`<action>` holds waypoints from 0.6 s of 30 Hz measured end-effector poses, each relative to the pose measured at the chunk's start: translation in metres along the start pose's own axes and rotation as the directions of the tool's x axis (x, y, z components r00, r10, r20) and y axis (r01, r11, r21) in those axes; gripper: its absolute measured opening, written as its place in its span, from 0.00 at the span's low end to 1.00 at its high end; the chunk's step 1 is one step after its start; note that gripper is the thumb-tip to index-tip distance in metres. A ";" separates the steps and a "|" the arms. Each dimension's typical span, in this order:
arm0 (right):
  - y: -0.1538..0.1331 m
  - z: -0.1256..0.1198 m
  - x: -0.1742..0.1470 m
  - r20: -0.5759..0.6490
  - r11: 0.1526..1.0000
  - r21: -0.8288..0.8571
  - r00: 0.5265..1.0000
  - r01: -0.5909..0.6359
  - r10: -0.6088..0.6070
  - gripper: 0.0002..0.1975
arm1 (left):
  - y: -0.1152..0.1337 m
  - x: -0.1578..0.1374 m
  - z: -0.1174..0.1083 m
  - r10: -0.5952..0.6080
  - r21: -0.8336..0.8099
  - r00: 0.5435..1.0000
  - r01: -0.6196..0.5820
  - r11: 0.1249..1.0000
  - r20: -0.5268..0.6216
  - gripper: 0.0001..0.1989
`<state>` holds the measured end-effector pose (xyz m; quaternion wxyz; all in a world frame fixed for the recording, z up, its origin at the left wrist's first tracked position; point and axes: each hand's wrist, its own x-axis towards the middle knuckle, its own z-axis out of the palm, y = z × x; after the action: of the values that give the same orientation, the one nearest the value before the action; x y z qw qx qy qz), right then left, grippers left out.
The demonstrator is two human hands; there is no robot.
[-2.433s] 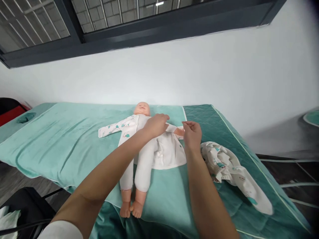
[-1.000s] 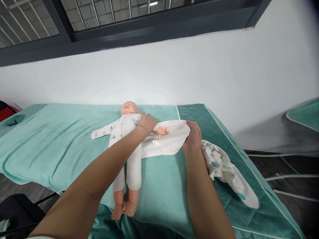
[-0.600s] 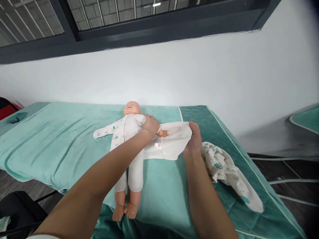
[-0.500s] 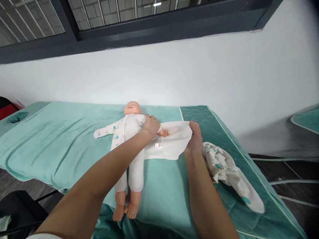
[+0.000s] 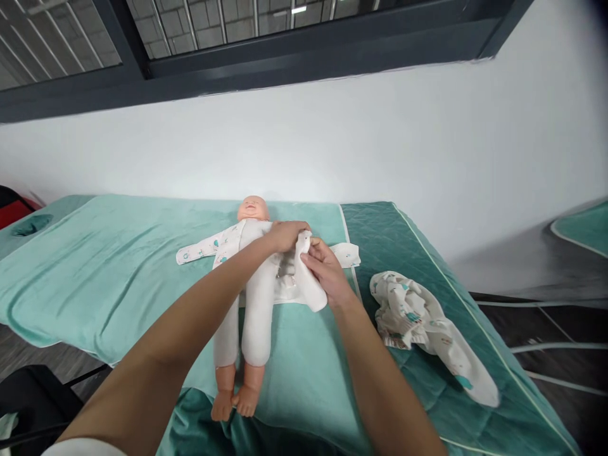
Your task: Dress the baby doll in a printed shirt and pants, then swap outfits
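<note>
A baby doll (image 5: pixel 257 329) lies on its back on the bed, its head toward the wall. A white patterned baby shirt (image 5: pixel 228 240) covers its arm on the left of the picture and lies spread out under its other side. My left hand (image 5: pixel 289 235) is closed around the doll's arm on the right of the picture, most of which it hides. Just beside it, my right hand (image 5: pixel 327 269) pinches the folded-up front panel of the shirt, fingertips near the doll's hidden hand. The free sleeve (image 5: pixel 348 254) shows behind my right hand.
Crumpled patterned baby trousers (image 5: pixel 418 316) lie on the dark green quilted cover (image 5: pixel 456 373) at the right. A light green sheet (image 5: pixel 118 266) spreads over the bed. Behind it rises a white wall (image 5: pixel 332 139) below a dark window frame. A black chair (image 5: pixel 35 405) stands at lower left.
My right hand has moved left, bringing the shirt panel from stretched out flat to folded up beside the doll's arm. The free sleeve has come into view. My left hand remains at that arm.
</note>
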<state>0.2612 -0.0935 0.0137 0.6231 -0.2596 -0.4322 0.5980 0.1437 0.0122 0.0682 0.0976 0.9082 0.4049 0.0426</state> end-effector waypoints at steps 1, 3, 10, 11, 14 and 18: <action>0.000 0.001 0.000 0.037 1.000 -0.025 0.999 -0.005 0.006 0.17 | -0.005 0.000 -0.005 0.022 -0.065 1.000 -0.023 0.998 -0.017 0.18; 0.001 0.003 -0.001 0.113 0.997 -0.078 0.993 -0.009 0.018 0.21 | -0.017 -0.002 -0.016 0.026 -0.201 0.994 -0.047 0.978 -0.105 0.20; -0.001 0.009 -0.007 0.389 0.977 -0.212 0.916 -0.019 0.102 0.25 | -0.058 -0.027 -0.039 -0.136 -0.186 0.908 0.065 0.980 -0.396 0.13; -0.002 0.009 -0.007 0.400 0.976 -0.219 0.912 -0.001 0.090 0.23 | -0.063 -0.031 -0.039 -0.156 -0.183 0.900 0.087 0.979 -0.406 0.12; -0.003 0.010 -0.007 0.347 0.950 -0.300 0.938 0.087 0.024 0.16 | -0.074 -0.041 -0.035 -0.227 -0.229 0.892 0.144 0.963 -0.391 0.09; 0.002 0.014 -0.009 0.336 0.752 -0.585 0.935 0.303 -0.115 0.20 | -0.077 -0.052 -0.028 -0.288 -0.383 0.863 0.121 0.916 -0.416 0.09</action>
<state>0.2491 -0.1043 0.0162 0.4968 -0.3147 -0.7164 0.3754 0.0488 0.0278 0.0794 0.1589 0.7912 0.4980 0.3174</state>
